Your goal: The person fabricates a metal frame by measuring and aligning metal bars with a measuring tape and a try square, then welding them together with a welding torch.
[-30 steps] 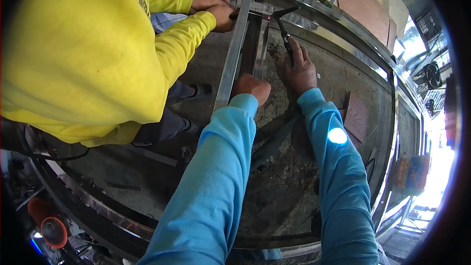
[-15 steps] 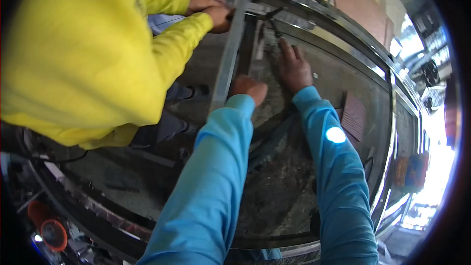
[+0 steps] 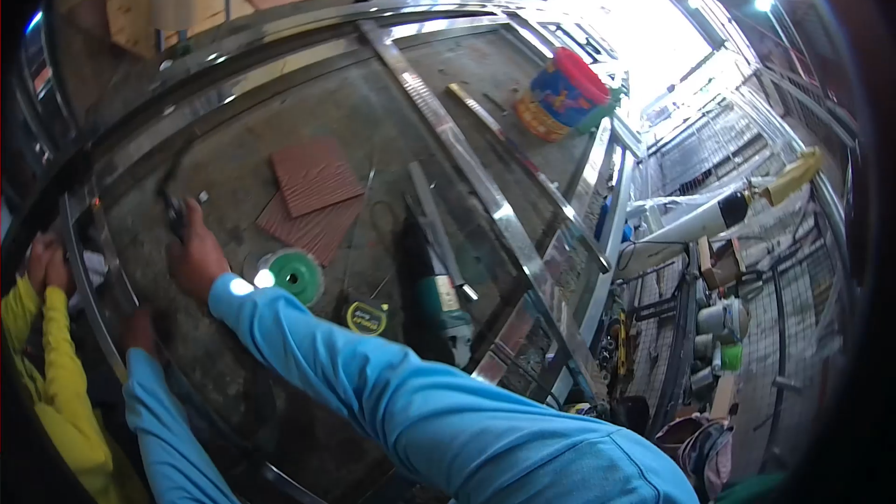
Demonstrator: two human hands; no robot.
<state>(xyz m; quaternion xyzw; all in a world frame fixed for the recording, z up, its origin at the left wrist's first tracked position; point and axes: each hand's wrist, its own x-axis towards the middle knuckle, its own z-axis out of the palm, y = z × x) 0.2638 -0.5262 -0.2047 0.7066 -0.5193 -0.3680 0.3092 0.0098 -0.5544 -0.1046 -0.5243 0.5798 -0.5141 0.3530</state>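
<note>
My right hand (image 3: 196,259) lies at the far left on the grey worktop (image 3: 373,103), its fingers on a dark plier-like tool (image 3: 173,215). Below it, my left hand (image 3: 140,329) is a closed fist pressed against a long metal bar (image 3: 98,303) that runs along the left edge. Both of my sleeves are light blue. A co-worker in a yellow sleeve (image 3: 47,383) has both hands (image 3: 42,261) at the far end of the same bar.
Near my right hand lie a green disc (image 3: 297,275), a yellow-black tape measure (image 3: 367,317), an angle grinder (image 3: 439,303) and reddish tiles (image 3: 313,189). Long steel strips (image 3: 467,168) cross the worktop. A colourful bucket (image 3: 563,93) stands at the far edge.
The view has swung sharply to the right, so both hands and the co-worker now sit at the far left. My hands stay on the tool and the bar.
</note>
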